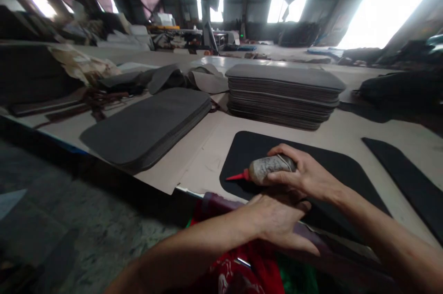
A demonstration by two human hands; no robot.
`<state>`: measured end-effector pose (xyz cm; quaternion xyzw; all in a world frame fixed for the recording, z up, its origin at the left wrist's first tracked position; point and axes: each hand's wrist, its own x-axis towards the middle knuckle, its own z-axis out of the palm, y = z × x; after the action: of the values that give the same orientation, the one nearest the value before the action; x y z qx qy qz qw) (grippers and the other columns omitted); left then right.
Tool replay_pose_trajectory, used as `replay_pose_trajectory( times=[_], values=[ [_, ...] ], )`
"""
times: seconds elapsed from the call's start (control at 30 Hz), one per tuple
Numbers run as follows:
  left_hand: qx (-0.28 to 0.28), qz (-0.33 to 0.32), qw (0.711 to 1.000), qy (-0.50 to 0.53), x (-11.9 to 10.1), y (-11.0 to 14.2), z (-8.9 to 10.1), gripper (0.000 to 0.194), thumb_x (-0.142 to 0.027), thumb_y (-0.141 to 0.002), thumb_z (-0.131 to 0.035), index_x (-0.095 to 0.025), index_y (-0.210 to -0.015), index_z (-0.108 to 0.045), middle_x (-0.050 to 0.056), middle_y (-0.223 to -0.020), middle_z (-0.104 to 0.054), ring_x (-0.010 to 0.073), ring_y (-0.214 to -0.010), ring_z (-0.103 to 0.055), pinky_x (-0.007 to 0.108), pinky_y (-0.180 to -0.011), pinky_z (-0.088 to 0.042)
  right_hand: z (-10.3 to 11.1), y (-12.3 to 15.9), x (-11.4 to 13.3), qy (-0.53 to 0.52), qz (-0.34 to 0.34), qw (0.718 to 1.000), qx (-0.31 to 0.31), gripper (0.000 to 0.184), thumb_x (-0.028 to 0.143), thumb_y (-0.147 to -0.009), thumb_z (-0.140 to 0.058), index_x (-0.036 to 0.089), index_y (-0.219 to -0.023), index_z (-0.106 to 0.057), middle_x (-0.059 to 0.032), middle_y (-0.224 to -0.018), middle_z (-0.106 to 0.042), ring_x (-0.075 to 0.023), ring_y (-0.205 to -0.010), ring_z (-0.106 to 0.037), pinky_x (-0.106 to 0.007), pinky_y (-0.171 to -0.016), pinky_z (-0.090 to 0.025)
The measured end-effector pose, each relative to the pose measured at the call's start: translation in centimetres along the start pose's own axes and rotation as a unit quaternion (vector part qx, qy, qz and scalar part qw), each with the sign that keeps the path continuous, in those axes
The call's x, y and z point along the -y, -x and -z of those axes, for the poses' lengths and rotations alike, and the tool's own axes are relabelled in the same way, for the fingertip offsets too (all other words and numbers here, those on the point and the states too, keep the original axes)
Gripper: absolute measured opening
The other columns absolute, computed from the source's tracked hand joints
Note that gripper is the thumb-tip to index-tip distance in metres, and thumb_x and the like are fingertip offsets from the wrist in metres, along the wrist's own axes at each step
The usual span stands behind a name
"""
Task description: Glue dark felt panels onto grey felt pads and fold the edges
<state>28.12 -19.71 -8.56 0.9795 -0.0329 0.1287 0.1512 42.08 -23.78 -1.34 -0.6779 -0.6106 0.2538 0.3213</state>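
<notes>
**One Bottle in Hand, Two Stacks, Two Dark Sheets**

Bottle, one: cloudy, stained, with one red nozzle pointing left; held on its side over the near dark sheet.

Hands, two. Right hand: fingers closed around the bottle. Left hand: below the bottle, thumb spread apart; other fingers partly hidden, so cannot tell whether they grip anything.

Dark sheets, two, flat on the tabletop: the near dark sheet, rounded corners, partly covered by hands and forearms; the far-right dark sheet, cut off by the right edge of view.

Stacks of grey, round-cornered sheets, two: one low stack at left, one tall stack behind the near dark sheet. Layers too fine to count.

Background pieces: blurred, number unclear.
</notes>
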Motion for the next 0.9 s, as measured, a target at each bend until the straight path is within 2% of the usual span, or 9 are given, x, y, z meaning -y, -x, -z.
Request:
replay_pose_trajectory(
  times=[0.1,0.3,0.43,0.57,0.77,0.9],
  values=[
    [0.01,0.007,1.0,-0.001,0.0,0.0,0.0,0.074,-0.076,-0.082,-0.057,-0.017,-0.126,-0.06,0.013,-0.139,-0.058,0.0377,-0.133,-0.047,0.047,-0.111,-0.04,-0.1,-0.3,0.1,0.014,0.007,1.0,0.022,0.038,0.042,-0.074,-0.075,0.022,-0.104,-0.063,-0.0008,-0.088,-0.064,-0.0197,-0.077,-0.059,-0.03,-0.065,-0.046],
    [0.008,0.012,1.0,0.001,0.0,0.0,-0.1,0.074,-0.076,-0.082,-0.056,-0.018,-0.127,-0.061,0.012,-0.138,-0.059,0.0373,-0.133,-0.047,0.047,-0.112,-0.039,0.1,-1.0,0.8,0.05,0.047,0.997,0.041,0.034,0.041,-0.077,-0.074,0.022,-0.102,-0.062,-0.0006,-0.092,-0.064,-0.0199,-0.08,-0.059,-0.03,-0.068,-0.045],
    [0.02,0.02,1.0,0.011,-0.1,-0.1,-0.2,0.077,-0.076,-0.082,-0.056,-0.017,-0.131,-0.058,0.012,-0.138,-0.059,0.0343,-0.133,-0.048,0.046,-0.115,-0.035,0.5,-1.9,2.2,0.151,0.12,0.981,0.035,0.028,0.039,-0.079,-0.073,0.022,-0.099,-0.062,-0.0015,-0.096,-0.063,-0.0195,-0.083,-0.059,-0.031,-0.073,-0.042],
    [0.024,-0.001,1.0,0.017,0.0,-0.2,-0.4,0.076,-0.075,-0.084,-0.055,-0.015,-0.13,-0.057,0.012,-0.145,-0.053,0.0293,-0.138,-0.044,0.041,-0.119,-0.029,0.9,-3.3,2.8,0.245,0.165,0.955,0.014,0.027,0.041,-0.084,-0.07,0.023,-0.102,-0.061,-0.0026,-0.097,-0.061,-0.0189,-0.082,-0.057,-0.029,-0.068,-0.039],
    [0.028,0.001,0.999,0.019,0.1,-0.1,-0.9,0.081,-0.074,-0.084,-0.056,-0.013,-0.136,-0.052,0.015,-0.147,-0.051,0.0296,-0.142,-0.038,0.046,-0.122,-0.025,1.9,-5.8,1.2,0.326,0.188,0.926,-0.045,0.023,0.038,-0.087,-0.068,0.022,-0.101,-0.059,-0.0033,-0.099,-0.06,-0.0189,-0.083,-0.057,-0.028,-0.066,-0.036],
    [0.03,0.001,0.999,0.035,0.2,0.0,-1.1,0.08,-0.074,-0.087,-0.05,-0.011,-0.137,-0.05,0.016,-0.147,-0.051,0.0311,-0.144,-0.035,0.049,-0.124,-0.02,2.8,-7.6,-0.4,0.331,0.162,0.926,-0.076,0.026,0.044,-0.086,-0.068,0.023,-0.099,-0.059,-0.0026,-0.098,-0.061,-0.0193,-0.085,-0.058,-0.028,-0.065,-0.035]
  ],
)
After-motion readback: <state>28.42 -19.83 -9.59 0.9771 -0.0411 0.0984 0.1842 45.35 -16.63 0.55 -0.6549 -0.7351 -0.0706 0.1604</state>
